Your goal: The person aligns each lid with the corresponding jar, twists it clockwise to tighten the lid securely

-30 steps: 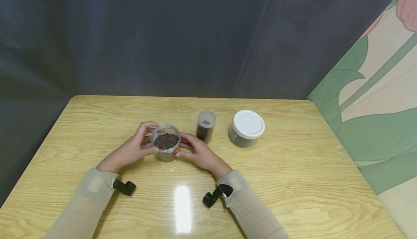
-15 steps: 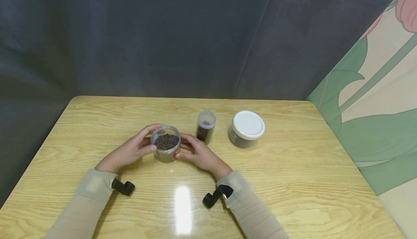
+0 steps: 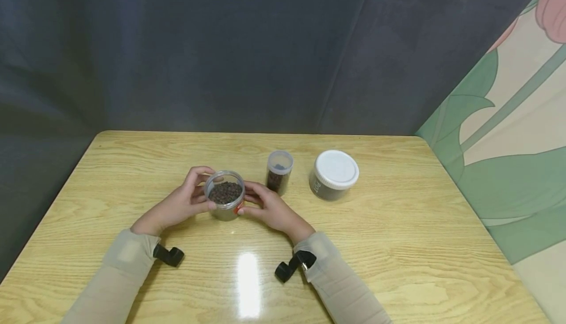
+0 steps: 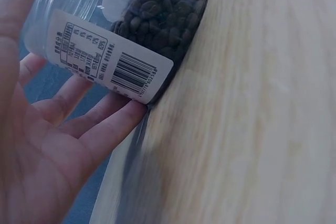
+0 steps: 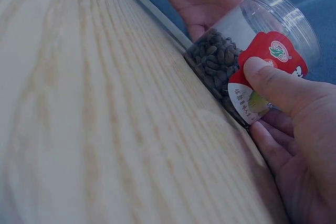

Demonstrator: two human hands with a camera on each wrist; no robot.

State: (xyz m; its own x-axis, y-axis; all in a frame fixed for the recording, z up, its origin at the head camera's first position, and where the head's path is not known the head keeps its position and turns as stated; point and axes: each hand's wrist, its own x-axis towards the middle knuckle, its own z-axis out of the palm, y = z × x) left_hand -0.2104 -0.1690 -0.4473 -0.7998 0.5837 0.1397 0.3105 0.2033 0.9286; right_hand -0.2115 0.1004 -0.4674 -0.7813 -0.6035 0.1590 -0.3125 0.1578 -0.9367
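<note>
A clear, lidless plastic jar (image 3: 225,211), partly filled with small dark brown seeds or beans (image 3: 225,192), stands upright on the table left of centre. My left hand (image 3: 181,203) holds its left side, thumb near the front of the rim and fingers around the back. On the opposite side my right hand (image 3: 271,208) grips the jar, its thumb pressing a red label (image 5: 273,51) in the right wrist view. A white barcode label (image 4: 110,56) faces the left wrist camera, and the fingers below it touch the jar near its base.
Just behind my right hand stands a narrow clear canister (image 3: 278,176) with dark contents. Farther right is a wider jar (image 3: 327,191) under a white lid (image 3: 337,167). A dark curtain (image 3: 247,54) hangs behind the wooden table (image 3: 398,226).
My left hand's fingers shift slightly on the jar: the thumb sits a little lower at the rim than half a second ago. The right hand and the jar stay in place.
</note>
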